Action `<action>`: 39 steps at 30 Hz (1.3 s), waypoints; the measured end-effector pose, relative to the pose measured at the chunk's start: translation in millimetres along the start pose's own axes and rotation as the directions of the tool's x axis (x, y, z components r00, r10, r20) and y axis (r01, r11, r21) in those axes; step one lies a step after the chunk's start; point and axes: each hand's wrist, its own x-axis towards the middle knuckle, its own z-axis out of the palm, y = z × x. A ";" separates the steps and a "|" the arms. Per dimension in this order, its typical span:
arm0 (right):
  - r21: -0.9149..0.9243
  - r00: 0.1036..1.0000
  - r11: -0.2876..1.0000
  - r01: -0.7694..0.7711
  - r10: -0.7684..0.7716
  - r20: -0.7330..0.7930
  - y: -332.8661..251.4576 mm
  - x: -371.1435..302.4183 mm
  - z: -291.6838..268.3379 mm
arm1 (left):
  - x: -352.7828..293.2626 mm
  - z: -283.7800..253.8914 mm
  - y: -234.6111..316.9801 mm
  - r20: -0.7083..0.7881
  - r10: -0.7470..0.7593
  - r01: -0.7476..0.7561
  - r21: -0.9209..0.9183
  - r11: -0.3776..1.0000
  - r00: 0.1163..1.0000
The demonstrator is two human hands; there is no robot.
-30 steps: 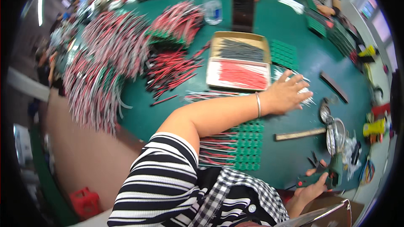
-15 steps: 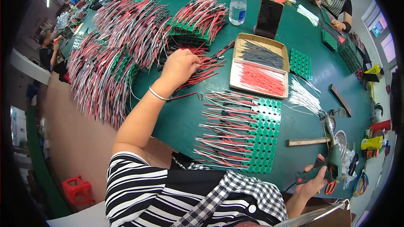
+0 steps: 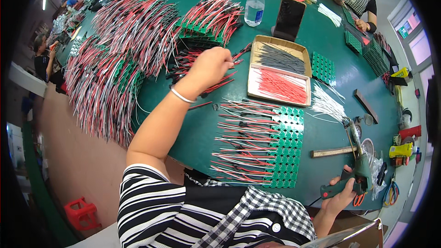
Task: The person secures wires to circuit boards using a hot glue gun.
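Observation:
My left hand (image 3: 212,68), with a bracelet at the wrist, hovers over a pile of red and black wires (image 3: 186,59). Its fingers are curled together; whatever is between them is hidden. At the lower right my right hand (image 3: 342,194) grips a green pistol-shaped soldering gun (image 3: 363,172), its metal front pointing up and away from me. Before me lies a green circuit board panel (image 3: 287,149), with rows of red, white and black wires (image 3: 243,140) sticking out from its left side. Behind it an open cardboard box (image 3: 308,66) holds black wires (image 3: 280,59) and red wires (image 3: 281,85).
Large heaps of wired boards (image 3: 133,32) cover the left. White wires (image 3: 328,103), a bare green panel (image 3: 324,68), a wooden bar (image 3: 333,152) and a dark bar (image 3: 366,106) lie right. A bottle (image 3: 254,4) and phone (image 3: 289,18) stand behind. A co-worker (image 3: 356,0) sits across.
My left hand has moved right and slightly away from me, over the wire pile toward the box. My right hand still holds the soldering gun in about the same place.

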 end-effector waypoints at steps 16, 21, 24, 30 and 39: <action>0.040 0.999 0.998 -0.050 0.049 0.004 11.9 13.3 3.3 | -4.1 -5.9 26.9 0.378 -0.400 0.533 -0.737 0.416 0.835; 0.061 0.998 0.996 -0.062 0.061 0.008 15.9 14.9 2.1 | 5.4 11.8 4.6 0.297 -0.418 0.498 -0.288 0.818 0.858; 0.077 0.998 0.995 -0.057 0.057 0.002 16.8 15.7 2.3 | 11.0 14.3 10.7 0.162 -0.435 0.423 0.103 0.900 0.886; 0.068 0.996 0.994 -0.086 0.087 -0.003 19.1 15.8 0.9 | 12.3 27.9 4.6 0.098 -0.351 0.316 0.262 0.912 0.931; 0.070 0.989 0.986 -0.149 0.150 -0.007 18.0 23.7 10.6 | 17.8 28.8 28.9 0.148 -0.406 0.318 0.410 0.855 0.902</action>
